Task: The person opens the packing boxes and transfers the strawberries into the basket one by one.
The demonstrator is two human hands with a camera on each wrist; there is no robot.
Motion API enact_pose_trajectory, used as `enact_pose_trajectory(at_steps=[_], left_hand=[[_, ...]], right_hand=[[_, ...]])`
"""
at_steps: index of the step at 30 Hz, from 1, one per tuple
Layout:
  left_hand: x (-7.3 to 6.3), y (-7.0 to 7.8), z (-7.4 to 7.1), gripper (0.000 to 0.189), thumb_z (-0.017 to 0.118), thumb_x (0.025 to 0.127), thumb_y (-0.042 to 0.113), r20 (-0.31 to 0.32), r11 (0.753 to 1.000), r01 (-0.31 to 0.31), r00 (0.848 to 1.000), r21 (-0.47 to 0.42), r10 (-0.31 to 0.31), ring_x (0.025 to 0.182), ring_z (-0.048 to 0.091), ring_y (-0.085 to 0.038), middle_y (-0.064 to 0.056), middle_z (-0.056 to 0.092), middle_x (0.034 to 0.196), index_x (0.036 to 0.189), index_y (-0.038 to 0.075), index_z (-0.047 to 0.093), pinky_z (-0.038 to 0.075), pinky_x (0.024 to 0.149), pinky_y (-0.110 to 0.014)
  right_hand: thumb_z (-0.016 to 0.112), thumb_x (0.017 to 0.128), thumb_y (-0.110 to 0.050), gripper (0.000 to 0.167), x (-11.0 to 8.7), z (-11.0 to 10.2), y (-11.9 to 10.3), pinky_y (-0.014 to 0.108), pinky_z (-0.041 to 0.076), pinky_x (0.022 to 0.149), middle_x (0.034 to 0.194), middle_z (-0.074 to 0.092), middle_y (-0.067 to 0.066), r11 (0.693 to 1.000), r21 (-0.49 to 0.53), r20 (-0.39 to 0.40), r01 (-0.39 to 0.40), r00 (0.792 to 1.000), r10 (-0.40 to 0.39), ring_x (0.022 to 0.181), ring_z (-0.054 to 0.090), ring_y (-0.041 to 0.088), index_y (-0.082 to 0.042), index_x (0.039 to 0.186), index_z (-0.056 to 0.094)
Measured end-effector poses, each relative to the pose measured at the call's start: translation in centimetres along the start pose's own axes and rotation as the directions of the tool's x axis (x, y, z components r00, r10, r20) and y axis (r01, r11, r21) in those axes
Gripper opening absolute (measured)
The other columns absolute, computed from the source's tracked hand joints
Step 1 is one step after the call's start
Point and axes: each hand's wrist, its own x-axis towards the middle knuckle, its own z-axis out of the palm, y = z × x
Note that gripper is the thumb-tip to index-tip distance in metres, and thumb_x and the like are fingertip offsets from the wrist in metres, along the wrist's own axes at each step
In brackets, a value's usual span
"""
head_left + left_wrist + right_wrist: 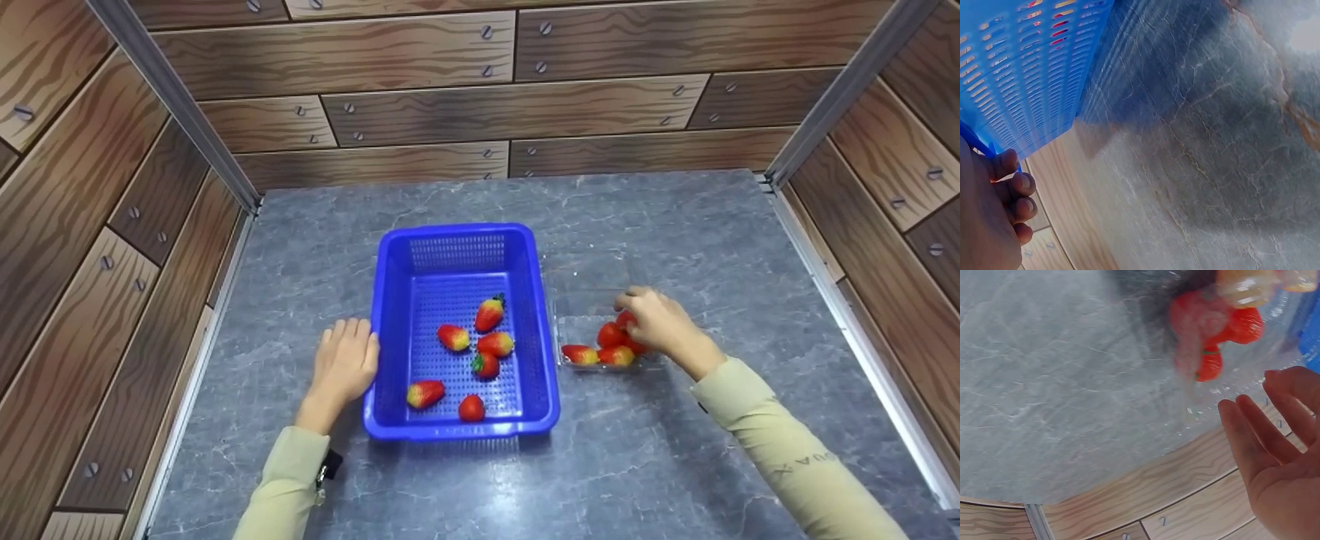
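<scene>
In the head view, a blue plastic basket [461, 430] with perforated walls has several strawberries [489, 314] scattered on its floor. My left hand [345, 364] holds its left rim, thumb along the edge; the left wrist view shows curled fingers [1023, 207] beneath the rim, while the thumb is hidden there. Right of the basket lies a clear plastic box [581, 328] with several more strawberries [580, 355]. Over them is my right hand [660, 322], its fingers apart and loosely bent in the right wrist view, gripping nothing. It partly covers some fruit in the head view.
Grey marbled tabletop [465, 487] surrounds the basket and box. Wood-patterned panels [420, 120] wall in the back and both sides, with metal strips [847, 322] along the side edges. The box's clear plastic extends behind its fruit and is hard to make out.
</scene>
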Motion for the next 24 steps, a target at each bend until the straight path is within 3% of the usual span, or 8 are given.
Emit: enact_pose_trajectory(at_steps=[5,12,24], left_hand=[[-0.1,0.0,0.0,0.024,0.042,0.099,0.018,-0.017,1.000,-0.002,1.000,0.002,0.002,0.083,0.050,-0.040,-0.018,0.054,0.085,0.091,-0.001,0.054,0.038,0.073,-0.049],[0.0,0.2,0.0,0.025,0.042,0.100,0.018,-0.011,1.000,-0.001,1.000,-0.005,0.001,0.083,0.050,-0.040,-0.018,0.054,0.085,0.091,-0.001,0.054,0.038,0.074,-0.049],[0.0,0.2,-0.1,0.027,0.040,0.100,0.019,-0.014,1.000,-0.006,1.000,0.006,0.006,0.082,0.050,-0.040,-0.019,0.054,0.085,0.091,-0.002,0.055,0.038,0.073,-0.050]], right_hand=[[0.056,0.068,0.018,0.031,-0.4,0.6,0.3,0.050,0.053,0.059,0.084,0.060,0.011,1.000,-0.003,-0.032,0.018,0.999,-0.018,0.076,0.064,0.037,-0.001,0.089,0.069],[0.055,0.064,0.023,0.038,-0.8,1.1,0.8,0.053,0.054,0.061,0.088,0.063,0.014,0.999,-0.020,-0.015,-0.033,0.999,0.033,0.080,0.065,0.042,-0.001,0.089,0.071],[0.066,0.061,0.019,0.029,-0.7,2.4,1.2,0.049,0.052,0.060,0.084,0.058,0.012,1.000,0.013,0.013,-0.003,1.000,0.002,0.071,0.062,0.035,-0.001,0.081,0.067]])
